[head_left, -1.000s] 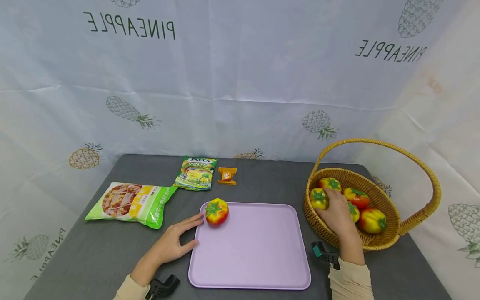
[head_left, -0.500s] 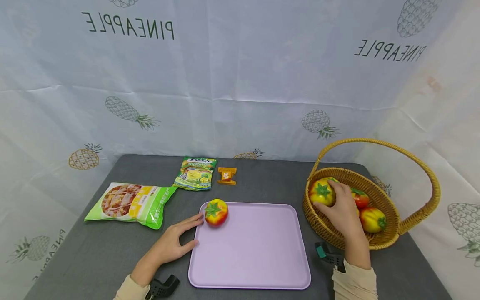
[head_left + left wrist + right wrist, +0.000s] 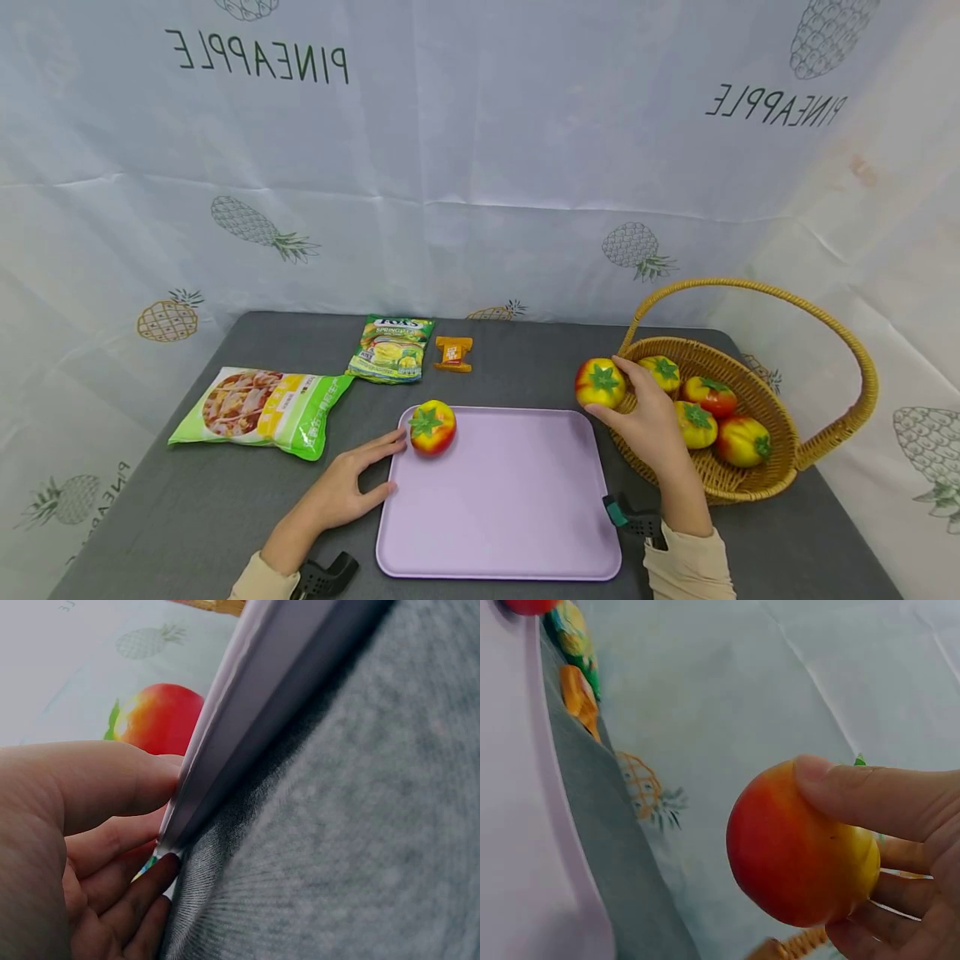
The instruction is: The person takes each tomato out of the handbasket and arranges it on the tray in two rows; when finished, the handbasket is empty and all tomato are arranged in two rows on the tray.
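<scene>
My right hand [image 3: 647,418] holds a red-and-yellow fruit [image 3: 600,383] with a green leafy cap, thumb on one side and fingers on the other. In the head view this fruit is just left of the wicker basket's rim, near the tray's far right corner. The right wrist view shows the same fruit [image 3: 802,844] from its red side. My left hand [image 3: 341,485] lies at the left edge of the lilac tray [image 3: 498,492], fingers spread and relaxed, fingertips at the rim. A similar fruit [image 3: 432,427] sits in the tray's far left corner, close to those fingertips.
The wicker basket [image 3: 783,467] with a tall handle stands at the right, holding several more fruits. Behind the tray lie a green-yellow candy bag [image 3: 392,350] and a small orange packet [image 3: 453,354]. A larger green food bag [image 3: 262,408] lies at the left.
My right hand has lifted one fruit out of the basket and carried it left, past the rim toward the tray. The left hand has stayed at the tray's edge.
</scene>
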Action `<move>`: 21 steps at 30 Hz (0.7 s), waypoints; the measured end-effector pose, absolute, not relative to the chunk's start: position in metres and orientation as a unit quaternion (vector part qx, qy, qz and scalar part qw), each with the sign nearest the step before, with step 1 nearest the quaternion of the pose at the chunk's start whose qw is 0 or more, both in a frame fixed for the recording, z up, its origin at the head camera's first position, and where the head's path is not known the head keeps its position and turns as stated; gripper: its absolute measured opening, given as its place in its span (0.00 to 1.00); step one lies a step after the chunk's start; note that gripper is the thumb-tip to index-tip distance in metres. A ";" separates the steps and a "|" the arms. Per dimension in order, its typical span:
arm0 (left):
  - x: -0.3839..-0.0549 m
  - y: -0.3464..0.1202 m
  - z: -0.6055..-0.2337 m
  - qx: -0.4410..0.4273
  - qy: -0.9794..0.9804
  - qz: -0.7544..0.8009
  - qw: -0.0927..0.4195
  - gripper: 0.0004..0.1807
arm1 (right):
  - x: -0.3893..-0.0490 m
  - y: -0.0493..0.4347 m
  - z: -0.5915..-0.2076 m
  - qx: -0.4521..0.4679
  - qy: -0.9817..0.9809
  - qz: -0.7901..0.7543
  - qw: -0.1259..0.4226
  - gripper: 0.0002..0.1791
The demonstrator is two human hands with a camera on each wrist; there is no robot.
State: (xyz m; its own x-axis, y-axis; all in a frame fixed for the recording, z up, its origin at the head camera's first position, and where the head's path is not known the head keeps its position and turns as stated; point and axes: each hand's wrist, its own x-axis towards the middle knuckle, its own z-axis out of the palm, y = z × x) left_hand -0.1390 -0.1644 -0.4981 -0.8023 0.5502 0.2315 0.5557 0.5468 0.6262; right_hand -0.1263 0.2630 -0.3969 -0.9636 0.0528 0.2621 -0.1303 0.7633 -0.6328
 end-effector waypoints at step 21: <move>-0.140 -0.165 -0.499 -0.320 -0.877 -0.357 0.010 0.28 | -0.143 0.175 -0.448 0.150 -0.917 0.366 0.053 0.41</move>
State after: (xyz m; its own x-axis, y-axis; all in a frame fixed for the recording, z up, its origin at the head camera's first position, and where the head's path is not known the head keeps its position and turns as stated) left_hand -0.1403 -0.1654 -0.4989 -0.7945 0.5551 0.2464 0.5694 0.5399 0.6199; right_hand -0.1429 0.1751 -0.4481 -0.9492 -0.2374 0.2067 -0.3145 0.6872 -0.6549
